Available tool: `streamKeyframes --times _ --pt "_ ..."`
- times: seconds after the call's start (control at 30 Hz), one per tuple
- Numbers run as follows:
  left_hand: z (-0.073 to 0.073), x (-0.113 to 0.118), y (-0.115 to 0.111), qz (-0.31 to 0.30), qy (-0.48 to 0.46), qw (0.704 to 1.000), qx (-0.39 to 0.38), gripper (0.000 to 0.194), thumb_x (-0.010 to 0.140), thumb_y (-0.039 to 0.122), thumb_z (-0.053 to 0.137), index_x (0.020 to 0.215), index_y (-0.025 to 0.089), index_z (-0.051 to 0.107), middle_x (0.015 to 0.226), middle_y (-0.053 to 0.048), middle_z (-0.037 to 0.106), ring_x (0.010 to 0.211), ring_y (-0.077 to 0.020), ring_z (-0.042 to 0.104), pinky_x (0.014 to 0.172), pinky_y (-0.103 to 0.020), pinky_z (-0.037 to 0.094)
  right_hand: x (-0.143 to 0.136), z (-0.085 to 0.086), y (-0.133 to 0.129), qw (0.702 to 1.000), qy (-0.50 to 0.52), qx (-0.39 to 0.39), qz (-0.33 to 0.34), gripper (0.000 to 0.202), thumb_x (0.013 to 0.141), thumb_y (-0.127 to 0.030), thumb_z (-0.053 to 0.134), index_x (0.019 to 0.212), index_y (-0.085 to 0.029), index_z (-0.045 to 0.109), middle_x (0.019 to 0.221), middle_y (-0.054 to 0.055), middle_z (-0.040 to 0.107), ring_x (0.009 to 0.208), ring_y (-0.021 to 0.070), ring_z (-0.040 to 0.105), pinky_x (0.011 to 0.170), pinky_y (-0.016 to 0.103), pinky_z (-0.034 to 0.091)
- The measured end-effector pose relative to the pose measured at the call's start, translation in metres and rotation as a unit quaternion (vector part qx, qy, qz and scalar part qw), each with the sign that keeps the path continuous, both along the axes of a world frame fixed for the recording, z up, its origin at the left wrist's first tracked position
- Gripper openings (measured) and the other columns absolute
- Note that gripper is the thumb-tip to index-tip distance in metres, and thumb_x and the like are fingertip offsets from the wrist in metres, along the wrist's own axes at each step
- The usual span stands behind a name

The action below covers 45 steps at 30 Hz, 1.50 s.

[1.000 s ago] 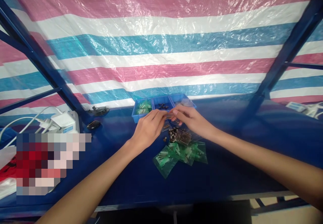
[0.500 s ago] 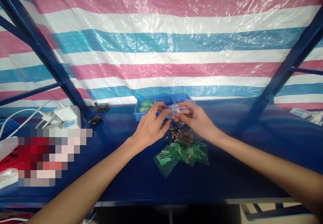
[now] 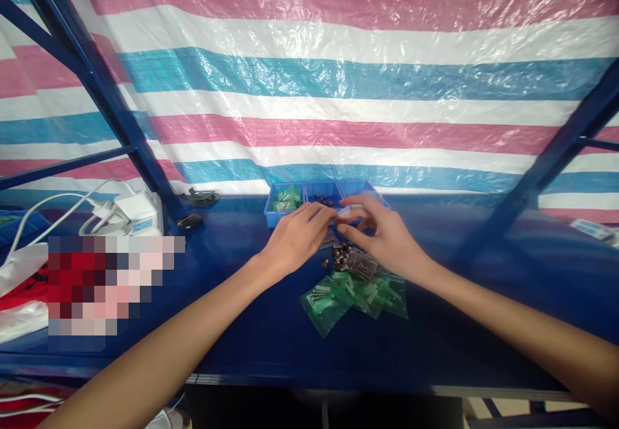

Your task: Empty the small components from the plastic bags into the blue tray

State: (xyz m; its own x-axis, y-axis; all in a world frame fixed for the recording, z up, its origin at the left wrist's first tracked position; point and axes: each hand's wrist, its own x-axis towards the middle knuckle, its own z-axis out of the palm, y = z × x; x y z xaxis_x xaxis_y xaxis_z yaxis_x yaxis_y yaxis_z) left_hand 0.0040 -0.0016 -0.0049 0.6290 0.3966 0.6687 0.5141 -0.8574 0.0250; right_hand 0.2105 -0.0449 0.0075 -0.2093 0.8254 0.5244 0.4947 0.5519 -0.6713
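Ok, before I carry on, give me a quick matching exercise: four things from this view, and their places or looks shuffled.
1. clear plastic
2. tray
3. green bags
4. striped sheet

A. hanging behind the table
B. blue, split into compartments
C. between the left hand and the right hand
D. lying on the table, nearest its front edge

Pairs: 1-C, 2-B, 3-D, 4-A

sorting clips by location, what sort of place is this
Probably a makeshift small-parts workbench: a blue compartment tray and green-tinted plastic bags sit on a blue tabletop, with a striped plastic tarpaulin behind.
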Motion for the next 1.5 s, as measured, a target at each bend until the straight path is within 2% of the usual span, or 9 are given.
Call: streamKeyframes --times 0.17,0.47,0.7,0.97,1.1,1.23,1.3,1.4,1.5 --pt "0.0 0.0 0.001 -0.008 -0.009 1.0 0.009 0.023 0.104 0.015 0.042 0.121 0.018 0.058 0.113 -0.008 0.07 0.105 -0.02 0.066 0.085 -0.034 0.057 0.003 -0.005 0.007 0.999 -0.028 -0.001 -0.025 0.026 0.09 -0.03 0.064 0.115 -0.022 0.062 0.096 0.007 0.075 0.084 0.0231 0.069 0.066 0.034 0.052" --pt "0.001 0.001 -0.003 0.001 -0.011 1.0 0.009 0.028 0.104 0.015 0.041 0.13 0.02 0.05 0.115 -0.009 0.067 0.102 -0.0202 0.067 0.081 -0.033 0.058 0.003 -0.007 0.008 0.995 -0.095 0.001 -0.016 0.018 0.097 -0.029 0.054 0.088 -0.02 0.068 0.076 0.002 0.068 0.065 0.0175 0.058 0.061 0.033 0.043" --pt "0.004 0.003 -0.006 0.005 -0.01 1.0 0.027 0.025 0.1 0.016 0.044 0.124 0.021 0.05 0.128 -0.014 0.05 0.097 -0.019 0.066 0.061 -0.025 0.056 0.004 -0.009 0.012 0.992 0.031 -0.096 0.078 0.019 0.096 -0.034 0.059 0.088 -0.021 0.071 0.087 0.003 0.07 0.079 0.0189 0.064 0.069 0.034 0.049" --pt "-0.001 0.004 -0.006 0.001 0.029 1.0 -0.01 0.041 0.095 0.014 0.05 0.134 0.021 0.045 0.129 -0.013 0.054 0.102 -0.0234 0.065 0.07 -0.033 0.06 0.002 -0.001 0.007 0.99 0.074 -0.087 0.079 0.021 0.094 -0.037 0.064 0.08 -0.021 0.07 0.082 0.003 0.065 0.076 0.0184 0.061 0.069 0.035 0.05" --pt "-0.001 0.005 -0.006 -0.035 0.007 0.999 -0.007 0.033 0.1 0.014 0.045 0.133 0.02 0.047 0.122 -0.01 0.062 0.11 -0.0237 0.064 0.084 -0.037 0.059 0.003 0.0 0.005 0.99 0.072 -0.081 0.086 0.021 0.093 -0.039 0.064 0.084 -0.023 0.072 0.112 0.008 0.067 0.102 0.0256 0.063 0.074 0.038 0.053" --pt "-0.002 0.004 -0.004 -0.044 -0.015 0.999 -0.014 0.028 0.103 0.015 0.043 0.13 0.019 0.049 0.119 -0.01 0.067 0.107 -0.0236 0.067 0.085 -0.037 0.058 0.003 0.002 0.003 0.99 0.087 -0.082 0.079 0.022 0.092 -0.044 0.066 0.088 -0.024 0.074 0.134 0.009 0.061 0.132 0.0312 0.05 0.082 0.039 0.055" --pt "-0.003 0.004 -0.003 -0.041 -0.029 0.998 -0.034 0.031 0.103 0.015 0.044 0.134 0.019 0.046 0.118 -0.01 0.069 0.107 -0.0239 0.068 0.083 -0.036 0.058 0.003 0.004 0.002 0.988 0.095 -0.082 0.086 0.023 0.092 -0.046 0.066 0.093 -0.025 0.074 0.13 0.009 0.063 0.126 0.03 0.055 0.081 0.039 0.056" --pt "-0.003 0.003 -0.003 -0.02 -0.037 0.996 -0.077 0.045 0.103 0.018 0.046 0.146 0.02 0.034 0.11 -0.008 0.071 0.097 -0.0226 0.071 0.074 -0.032 0.057 0.002 0.007 0.0 0.988 0.101 -0.081 0.083 0.022 0.094 -0.044 0.064 0.099 -0.024 0.072 0.11 0.008 0.07 0.097 0.0243 0.066 0.075 0.038 0.055" --pt "-0.002 0.003 -0.003 0.003 -0.021 0.996 -0.087 0.051 0.103 0.02 0.045 0.151 0.023 0.029 0.109 -0.007 0.071 0.089 -0.0209 0.071 0.068 -0.031 0.056 0.002 0.005 0.001 0.987 0.117 -0.086 0.062 0.018 0.093 -0.038 0.064 0.1 -0.023 0.07 0.091 0.005 0.07 0.076 0.0195 0.065 0.069 0.038 0.055"
